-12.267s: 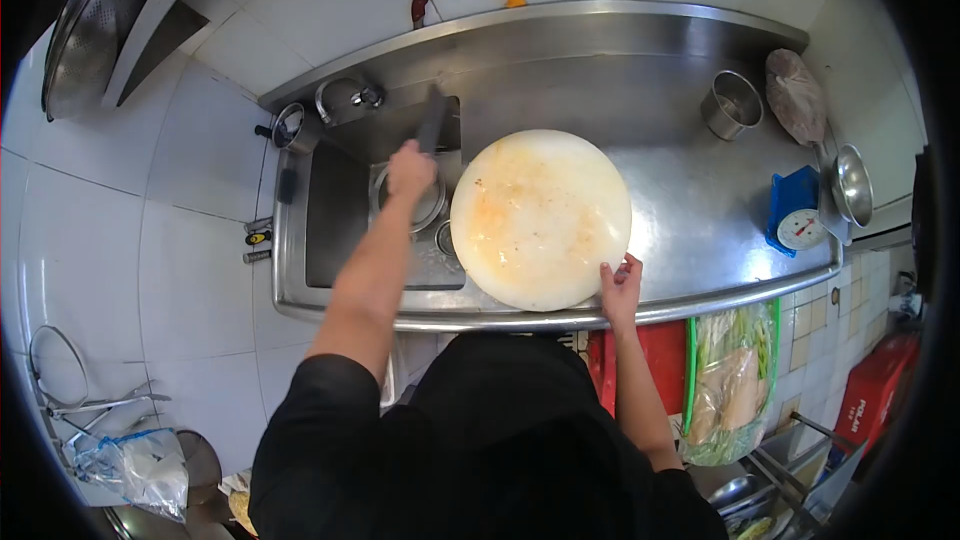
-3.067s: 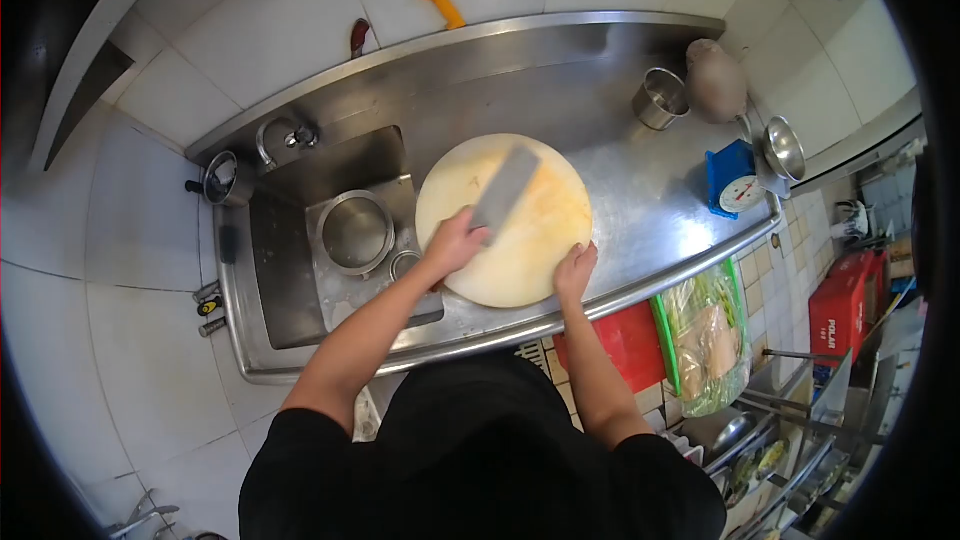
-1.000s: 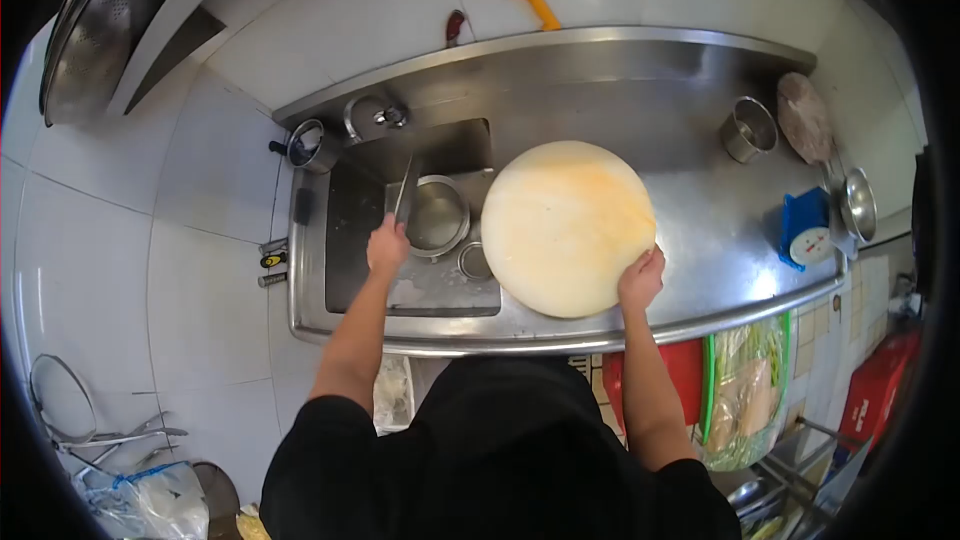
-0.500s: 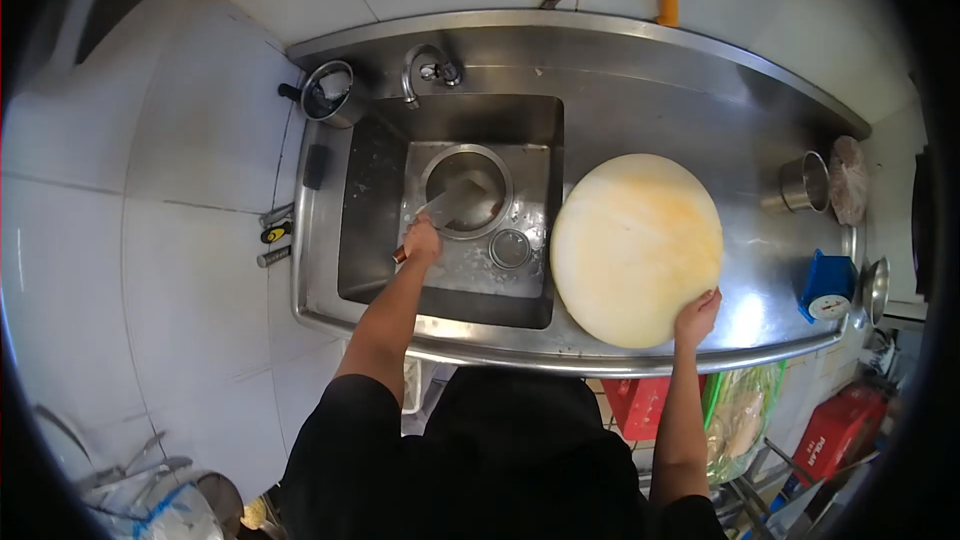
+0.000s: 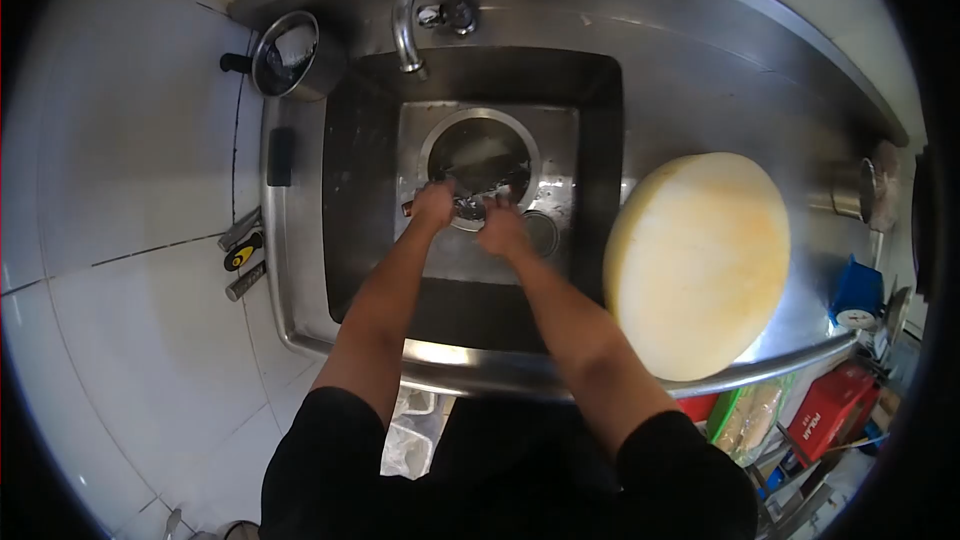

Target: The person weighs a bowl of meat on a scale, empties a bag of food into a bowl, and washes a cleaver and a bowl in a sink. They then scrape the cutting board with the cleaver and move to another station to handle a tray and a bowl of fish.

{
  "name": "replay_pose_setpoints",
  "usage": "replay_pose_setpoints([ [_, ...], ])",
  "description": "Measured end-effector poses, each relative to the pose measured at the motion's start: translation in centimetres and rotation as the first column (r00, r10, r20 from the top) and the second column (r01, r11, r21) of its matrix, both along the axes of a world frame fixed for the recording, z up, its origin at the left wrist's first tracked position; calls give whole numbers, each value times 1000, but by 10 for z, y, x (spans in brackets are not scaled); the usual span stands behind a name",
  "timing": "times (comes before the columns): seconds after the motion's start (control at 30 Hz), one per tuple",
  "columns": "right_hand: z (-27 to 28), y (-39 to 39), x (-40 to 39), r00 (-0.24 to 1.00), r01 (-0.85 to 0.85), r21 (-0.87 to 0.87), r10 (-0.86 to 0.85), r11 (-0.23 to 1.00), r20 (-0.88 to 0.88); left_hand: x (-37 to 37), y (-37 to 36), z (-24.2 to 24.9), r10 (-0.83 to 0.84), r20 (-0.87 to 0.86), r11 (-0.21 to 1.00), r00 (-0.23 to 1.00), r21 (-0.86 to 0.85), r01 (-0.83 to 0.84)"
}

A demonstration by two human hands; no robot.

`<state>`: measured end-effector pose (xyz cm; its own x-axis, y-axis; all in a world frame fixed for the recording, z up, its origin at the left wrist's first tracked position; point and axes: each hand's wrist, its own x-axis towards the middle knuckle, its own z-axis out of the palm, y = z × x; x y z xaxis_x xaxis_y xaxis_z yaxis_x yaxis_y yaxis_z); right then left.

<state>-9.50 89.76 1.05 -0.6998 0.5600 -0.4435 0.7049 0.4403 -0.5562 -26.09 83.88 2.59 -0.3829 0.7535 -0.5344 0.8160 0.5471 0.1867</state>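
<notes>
Reaching: both arms stretch from the bench edge into the sink (image 5: 345, 240), meeting at the near rim of the bowl (image 5: 480, 155).
Right hand: right hand (image 5: 503, 230) has left the board, which it steadied half a second ago; it is now at the bowl's near rim, just right of the left hand. Its grip looks loosely curled; what it holds, if anything, I cannot tell.
Left hand: left hand (image 5: 433, 208) at the bowl's near-left rim, its grip closed on the knife (image 5: 470, 202), of which only a blurred handle end and a glint of blade show.
Change: knife work on the board has stopped; both hands are now on the knife over the bowl, which reads as washing it.
Board: round board (image 5: 698, 262) lies untouched on the bench, right of the bowl, overhanging the front edge.
Drain: small drain (image 5: 543, 230) just right of the right hand.
Tap: tap (image 5: 405, 25) beyond the bowl, at the sink's far rim.
Pot: handled pot (image 5: 285, 53) far left of the bowl, beside the tap.
</notes>
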Motion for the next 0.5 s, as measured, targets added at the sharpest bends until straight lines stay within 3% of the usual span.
replay_pose_setpoints([
  [0.03,5,0,-12,991,-79,103,66,992,120,-2,-1,3,-28,5,1000,1000,13,28],
  [0.13,0,10,-38,912,-387,78,369,919,177,-11,-15,0,-50,87,998,995,40,47],
  [0.17,-4,12,-45,915,-383,67,369,921,164,-13,-17,-3,-51,126,997,991,56,44],
  [0.27,-6,10,-63,903,-402,-5,397,916,164,-13,-31,-1,-128,9,985,992,116,126],
  [0.37,-25,12,-73,895,-439,33,434,898,103,-20,-43,13,-225,-63,964,972,133,232],
  [0.4,-18,19,-77,879,-436,-125,452,891,152,-22,-44,17,-264,-84,951,961,142,274],
  [0.5,-28,29,-78,685,-534,-76,483,842,545,-24,-40,30,-278,-56,960,959,4,278],
])
